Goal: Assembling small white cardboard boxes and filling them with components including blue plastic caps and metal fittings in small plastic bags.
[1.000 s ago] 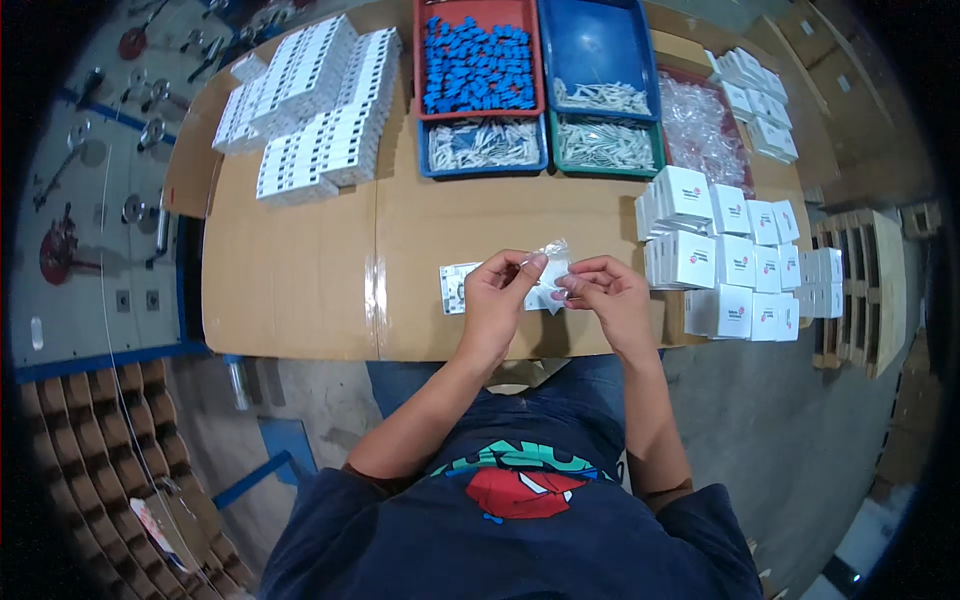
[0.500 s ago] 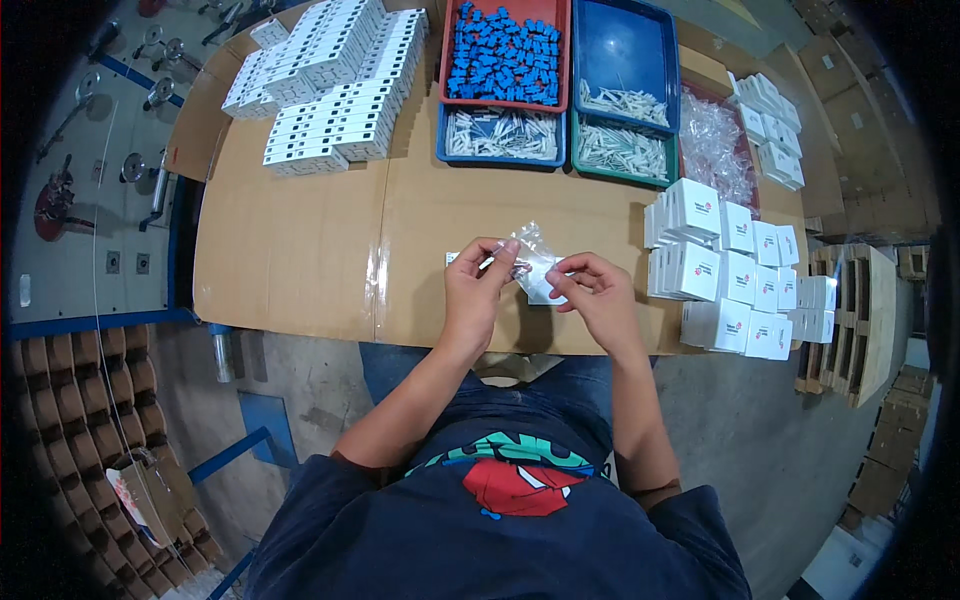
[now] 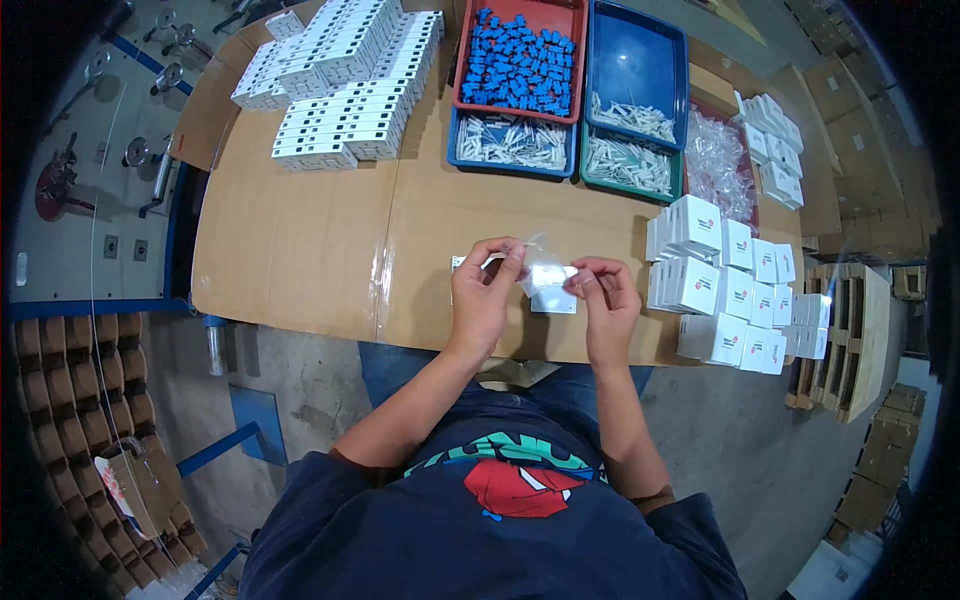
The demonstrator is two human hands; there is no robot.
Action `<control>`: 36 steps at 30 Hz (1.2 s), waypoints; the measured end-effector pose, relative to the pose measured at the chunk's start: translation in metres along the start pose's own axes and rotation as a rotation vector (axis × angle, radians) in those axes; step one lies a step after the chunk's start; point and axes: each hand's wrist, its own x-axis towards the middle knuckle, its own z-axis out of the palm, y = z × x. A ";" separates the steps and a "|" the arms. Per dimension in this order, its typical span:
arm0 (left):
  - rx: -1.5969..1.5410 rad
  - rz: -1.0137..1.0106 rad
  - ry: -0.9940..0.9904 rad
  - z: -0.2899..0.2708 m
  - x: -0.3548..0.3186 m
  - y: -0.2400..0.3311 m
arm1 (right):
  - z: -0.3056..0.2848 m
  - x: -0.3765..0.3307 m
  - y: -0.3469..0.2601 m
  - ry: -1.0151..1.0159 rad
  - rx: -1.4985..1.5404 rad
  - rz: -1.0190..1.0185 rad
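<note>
A small clear plastic bag is stretched between my two hands above the cardboard-covered table. My left hand pinches its left side between thumb and fingers. On the right side, my right hand is closed in a pinch at the bag's edge; a pale bit shows at the fingertips, too small to tell apart from the film. Just below the bag lies a flat white piece, partly covered by it. Another white piece peeks out behind my left hand, mostly hidden.
White switch-like units are stacked far left. At the back are a red tray of blue clips, trays of white plugs, and a heap of clear bags. Small white boxes stand in rows at right.
My right hand has moved slightly right and down, and the bag has been drawn out flatter between my hands. The whole view has shifted a little.
</note>
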 end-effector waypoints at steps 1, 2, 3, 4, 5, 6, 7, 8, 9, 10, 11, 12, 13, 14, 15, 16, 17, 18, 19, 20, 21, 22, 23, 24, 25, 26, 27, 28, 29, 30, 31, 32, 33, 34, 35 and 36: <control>0.063 0.015 -0.068 -0.003 0.002 0.001 | -0.002 0.005 -0.002 -0.016 -0.069 0.008; 0.127 0.030 -0.137 -0.006 0.004 0.002 | -0.003 0.008 -0.005 -0.031 -0.138 0.016; 0.126 0.028 -0.137 -0.008 0.004 0.003 | -0.001 0.009 -0.009 -0.030 -0.139 0.018; 0.140 0.004 -0.213 -0.011 0.004 0.003 | 0.001 0.010 -0.014 -0.091 -0.113 0.071; 0.153 -0.021 -0.289 -0.012 0.003 0.003 | 0.002 0.010 -0.016 -0.152 -0.085 0.124; 0.152 -0.021 -0.287 -0.012 0.003 0.002 | 0.001 0.010 -0.016 -0.154 -0.086 0.125; 0.170 -0.003 -0.286 -0.012 0.002 0.002 | 0.000 0.010 -0.016 -0.194 -0.103 0.172; 0.188 0.015 -0.283 -0.013 0.001 0.002 | 0.000 0.010 -0.016 -0.236 -0.120 0.219; 0.186 0.017 -0.280 -0.010 0.000 0.002 | 0.000 0.010 -0.016 -0.240 -0.122 0.220; 0.381 0.238 -0.093 -0.005 -0.001 0.002 | 0.001 0.009 -0.016 -0.197 -0.115 0.209; 0.574 0.457 0.101 -0.003 -0.003 0.001 | 0.003 0.008 -0.015 -0.156 -0.107 0.198; 0.573 0.457 0.103 -0.006 -0.005 0.001 | 0.004 0.007 -0.013 -0.158 -0.108 0.199; 0.543 0.369 0.074 -0.011 -0.007 0.001 | 0.006 0.007 -0.011 -0.122 -0.118 0.118; 0.513 0.281 0.044 -0.014 -0.008 -0.001 | 0.007 0.006 -0.008 -0.086 -0.127 0.037; 0.512 0.280 0.051 -0.016 -0.009 -0.002 | 0.009 0.005 -0.007 -0.091 -0.127 0.040; 0.404 0.173 -0.075 -0.017 -0.010 -0.005 | 0.011 0.003 -0.007 -0.091 -0.139 0.010; 0.293 0.066 -0.199 -0.017 -0.011 -0.006 | 0.012 0.002 -0.006 -0.090 -0.151 -0.020; 0.223 0.026 -0.225 -0.013 -0.010 -0.005 | 0.013 0.000 -0.005 -0.093 -0.153 -0.018; 0.220 0.026 -0.223 -0.012 -0.009 -0.006 | 0.013 -0.001 -0.003 -0.105 -0.140 -0.029; 0.224 0.023 -0.206 -0.012 -0.008 -0.007 | 0.013 -0.002 -0.001 -0.118 -0.126 -0.040; 0.228 0.021 -0.189 -0.011 -0.007 -0.008 | 0.013 -0.002 0.001 -0.120 -0.129 -0.040; 0.225 0.021 -0.187 -0.011 -0.007 -0.009 | 0.013 -0.002 0.003 -0.131 -0.121 -0.035; 0.213 0.023 -0.187 -0.011 -0.007 -0.009 | 0.013 -0.002 0.004 -0.141 -0.113 -0.030; 0.202 0.025 -0.184 -0.011 -0.006 -0.009 | 0.014 -0.002 0.002 -0.143 -0.114 -0.028; 0.202 0.024 -0.181 -0.012 -0.007 -0.007 | 0.015 -0.001 -0.003 -0.175 -0.157 -0.031; 0.309 0.093 -0.173 -0.012 -0.008 -0.004 | 0.015 0.000 -0.005 -0.207 -0.199 -0.035; 0.415 0.160 -0.168 -0.011 -0.009 -0.001 | 0.013 0.001 -0.004 -0.206 -0.201 -0.034; 0.414 0.158 -0.169 -0.011 -0.009 0.000 | 0.010 0.004 -0.003 -0.214 -0.226 -0.014; 0.481 0.206 -0.190 -0.011 -0.008 0.002 | 0.008 0.005 -0.002 -0.222 -0.250 0.006; 0.548 0.256 -0.209 -0.012 -0.006 0.005 | 0.007 0.008 -0.003 -0.223 -0.249 0.007; 0.549 0.255 -0.208 -0.013 -0.007 0.009 | 0.006 0.010 -0.007 -0.219 -0.239 0.077; 0.653 0.329 -0.241 -0.012 -0.008 0.016 | 0.007 0.011 -0.009 -0.215 -0.228 0.146; 0.755 0.403 -0.276 -0.012 -0.008 0.019 | 0.008 0.011 -0.012 -0.215 -0.228 0.146; 0.755 0.403 -0.275 -0.012 -0.007 0.019 | 0.009 0.012 -0.014 -0.238 -0.271 0.123; 0.819 0.458 -0.269 -0.013 -0.006 0.019 | 0.010 0.012 -0.015 -0.260 -0.313 0.100; 0.883 0.513 -0.264 -0.012 -0.005 0.020 | 0.009 0.012 -0.013 -0.260 -0.314 0.099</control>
